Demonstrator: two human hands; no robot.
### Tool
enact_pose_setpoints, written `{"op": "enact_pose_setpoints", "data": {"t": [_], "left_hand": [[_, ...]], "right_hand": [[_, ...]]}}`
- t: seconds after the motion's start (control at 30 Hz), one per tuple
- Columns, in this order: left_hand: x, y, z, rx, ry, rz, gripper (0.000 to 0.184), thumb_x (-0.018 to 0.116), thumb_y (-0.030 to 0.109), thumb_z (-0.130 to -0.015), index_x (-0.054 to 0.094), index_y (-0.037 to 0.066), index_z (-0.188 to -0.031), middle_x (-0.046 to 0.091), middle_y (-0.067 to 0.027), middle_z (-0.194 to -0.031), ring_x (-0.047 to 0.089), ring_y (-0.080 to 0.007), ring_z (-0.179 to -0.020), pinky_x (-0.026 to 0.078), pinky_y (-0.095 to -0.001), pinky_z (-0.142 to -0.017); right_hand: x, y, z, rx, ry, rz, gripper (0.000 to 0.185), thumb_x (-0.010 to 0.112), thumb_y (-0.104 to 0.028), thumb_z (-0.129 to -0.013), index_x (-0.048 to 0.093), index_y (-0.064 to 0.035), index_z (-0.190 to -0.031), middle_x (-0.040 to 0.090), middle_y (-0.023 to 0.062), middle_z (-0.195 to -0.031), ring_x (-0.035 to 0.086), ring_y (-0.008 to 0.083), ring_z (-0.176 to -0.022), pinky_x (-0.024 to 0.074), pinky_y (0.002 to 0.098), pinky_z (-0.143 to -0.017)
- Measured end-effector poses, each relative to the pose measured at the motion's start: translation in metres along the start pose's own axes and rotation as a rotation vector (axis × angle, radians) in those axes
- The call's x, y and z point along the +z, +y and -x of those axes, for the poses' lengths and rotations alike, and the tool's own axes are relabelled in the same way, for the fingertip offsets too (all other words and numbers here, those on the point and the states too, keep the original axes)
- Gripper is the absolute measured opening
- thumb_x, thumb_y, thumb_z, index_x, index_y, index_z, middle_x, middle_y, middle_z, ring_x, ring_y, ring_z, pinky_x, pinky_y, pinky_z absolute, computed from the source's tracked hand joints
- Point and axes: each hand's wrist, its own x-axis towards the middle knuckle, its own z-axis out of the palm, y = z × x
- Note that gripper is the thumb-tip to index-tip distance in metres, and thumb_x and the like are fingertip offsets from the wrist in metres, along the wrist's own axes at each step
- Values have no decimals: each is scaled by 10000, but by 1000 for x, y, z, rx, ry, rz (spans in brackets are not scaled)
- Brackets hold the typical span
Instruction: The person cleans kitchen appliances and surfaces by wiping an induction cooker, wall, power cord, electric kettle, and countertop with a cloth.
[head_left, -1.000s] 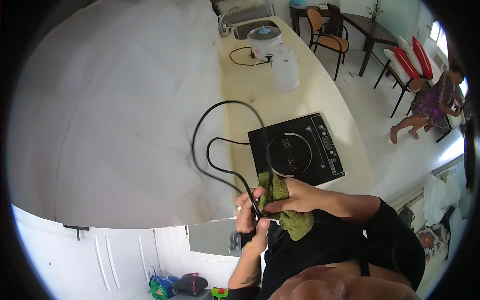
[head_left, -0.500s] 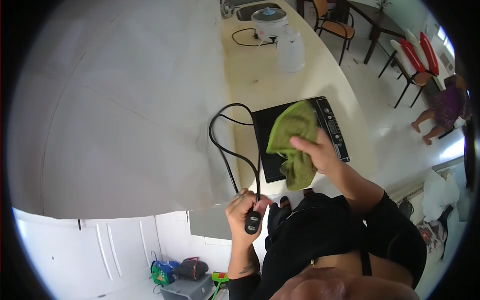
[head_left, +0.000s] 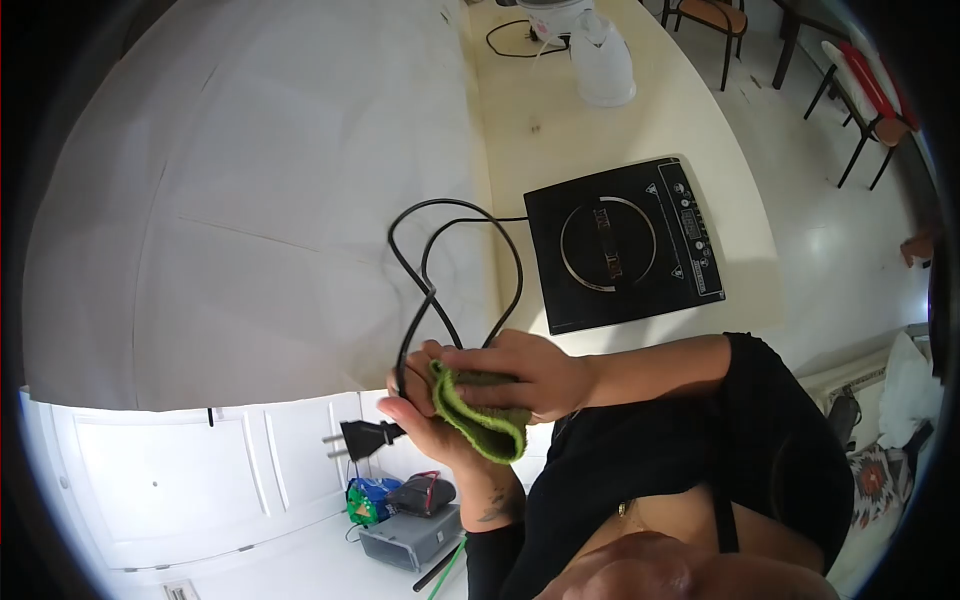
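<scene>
My left hand [head_left: 428, 420] is closed around a looped black power cord [head_left: 440, 200], and its two-pin plug [head_left: 366, 440] sticks out to the left below my thumb. My right hand [head_left: 548, 372] grips a folded green cloth [head_left: 490, 435] and presses close against the left hand, so the cord between them is partly hidden. On the counter, the black induction cooktop [head_left: 565, 290] lies flat, its ring mark and control panel uncovered. The cord runs from the cooktop's left side.
A white kettle [head_left: 605, 70] and a white cooker [head_left: 553, 18] stand farther along the pale counter [head_left: 650, 110]. The wall [head_left: 250, 200] borders it on the left. Chairs [head_left: 710, 15] are at upper right. A grey box [head_left: 410, 540] with bags sits on the floor below.
My right hand has brought the green cloth from over the cooktop to my left hand. The plug has turned to point left, and the view has shifted.
</scene>
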Motion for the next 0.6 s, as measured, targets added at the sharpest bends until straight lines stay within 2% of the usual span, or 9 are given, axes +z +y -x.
{"op": "enact_pose_setpoints", "data": {"t": [0.07, 0.13, 0.2, 0.27, 0.37, 0.4, 0.47, 0.53, 0.6], "left_hand": [[4, -2, -7, -37, -55, 180, 473, 397, 454, -976, 300, 165, -615, 274, 46, -586, 262, -106, -570, 264, -249, -539], [7, 3, -11, 5, -160, 160, 471, 401, 440, -979, 303, 164, -609, 266, 50, -575, 250, -97, -562, 250, -241, -524], [19, 10, -6, 21, -284, 160, 474, 391, 425, -986, 296, 163, -602, 254, 52, -565, 223, -80, -536, 214, -224, -490], [26, 10, -2, -46, -314, 89, 498, 371, 458, -981, 264, 156, -599, 246, 45, -558, 196, -94, -529, 170, -253, -479], [18, 2, -12, -25, -242, 69, 470, 396, 374, -994, 276, 159, -593, 239, 43, -547, 191, -81, -505, 177, -243, -460], [11, -3, -15, -30, -238, 60, 470, 396, 374, -994, 276, 159, -593, 239, 43, -547, 191, -81, -505, 177, -243, -460], [0, -9, -26, -1, -262, -84, 482, 426, 353, -982, 243, 161, -580, 234, 37, -539, 175, -88, -500, 167, -253, -464], [-5, 0, -30, -20, -226, -114, 490, 445, 333, -968, 223, 158, -568, 219, 34, -525, 156, -96, -486, 154, -268, -461], [-13, 11, -34, -10, -372, -89, 476, 448, 313, -961, 233, 151, -569, 200, 35, -509, 148, -98, -469, 144, -279, -453]], "right_hand": [[7, 11, 12, 20, 15, 45, 675, 719, -183, -694, 489, -169, -1328, 471, 116, -1330, 573, 247, -842, 453, 345, -685], [-2, 25, 15, -4, -8, 67, 600, 691, -196, -718, 512, -140, -1288, 498, 121, -1287, 578, 247, -842, 456, 357, -697], [8, 60, 42, 288, -234, 385, 438, 670, -171, -723, 592, -92, -1146, 522, 107, -1235, 586, 243, -884, 466, 360, -712], [2, 98, 62, 333, -203, 493, 278, 663, -123, -707, 640, -58, -976, 560, 88, -1157, 597, 235, -888, 478, 373, -735], [-13, 143, 65, 302, 35, 448, 239, 655, -72, -694, 663, -52, -932, 590, 76, -1106, 610, 264, -861, 485, 392, -773], [-21, 149, 59, 309, 38, 440, 239, 655, -72, -694, 663, -52, -932, 590, 76, -1106, 610, 264, -861, 485, 392, -773], [-33, 161, 46, 428, -134, 79, 219, 631, -31, -742, 661, -22, -959, 606, 77, -1104, 617, 227, -917, 493, 350, -807], [-51, 182, 52, 790, 22, -321, 255, 608, -11, -779, 636, -13, -1033, 630, 77, -1068, 611, 167, -919, 481, 312, -834], [-67, 188, 43, 997, 370, -550, 304, 604, -33, -804, 591, -9, -1107, 645, 68, -999, 589, 114, -888, 470, 292, -835]]}}
